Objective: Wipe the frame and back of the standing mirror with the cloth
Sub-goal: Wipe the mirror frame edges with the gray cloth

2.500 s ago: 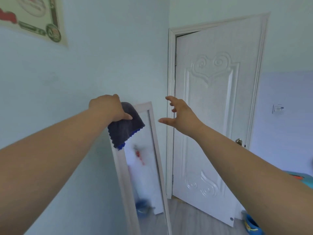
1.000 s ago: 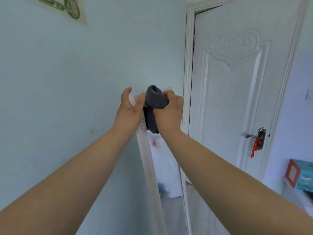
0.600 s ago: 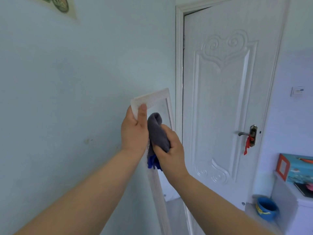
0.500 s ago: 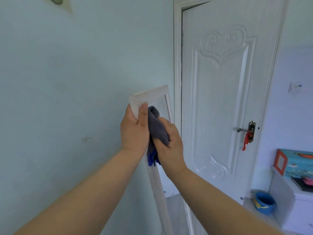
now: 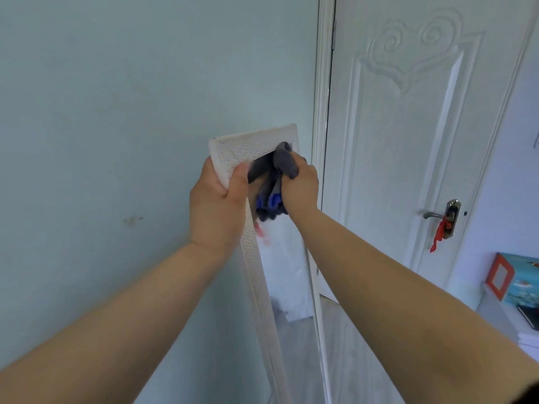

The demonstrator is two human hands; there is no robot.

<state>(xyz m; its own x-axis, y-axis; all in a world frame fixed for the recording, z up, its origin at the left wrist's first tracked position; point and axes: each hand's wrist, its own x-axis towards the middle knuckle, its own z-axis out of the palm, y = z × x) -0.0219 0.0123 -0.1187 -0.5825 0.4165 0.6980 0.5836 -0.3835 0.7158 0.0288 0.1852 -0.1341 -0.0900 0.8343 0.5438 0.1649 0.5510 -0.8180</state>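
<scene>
**Wiping the top corner while the mirror is leaning**

We are gripping the standing mirror (image 5: pixel 256 275) near its top left corner with our left hand (image 5: pixel 217 205), the fingers curled shut around the patterned white frame (image 5: pixel 248 150) and the thumb lying across its front. Our right hand (image 5: pixel 300 185) is bunching the grey cloth (image 5: pixel 280 167) in a closed fist and pressing it against the glass just under the top rail, with the cloth's blue edge hanging down between our two hands. The mirror is standing on the floor close to the pale wall (image 5: pixel 116 112) on the left, with the white door (image 5: pixel 423 141) just to its right and farther off.

We are judging this to be early work on the frame's top; the back, facing away from us, is not showing at all.

What could be going wrong from here: we are pushing on the very top of a tall, narrow thing, so a hard rub could be tipping or twisting it if the left hand is slackening. Swinging it round to reach the back could be knocking it against the door frame or scraping the wall. The loose cloth could also be slipping from our fist.
</scene>
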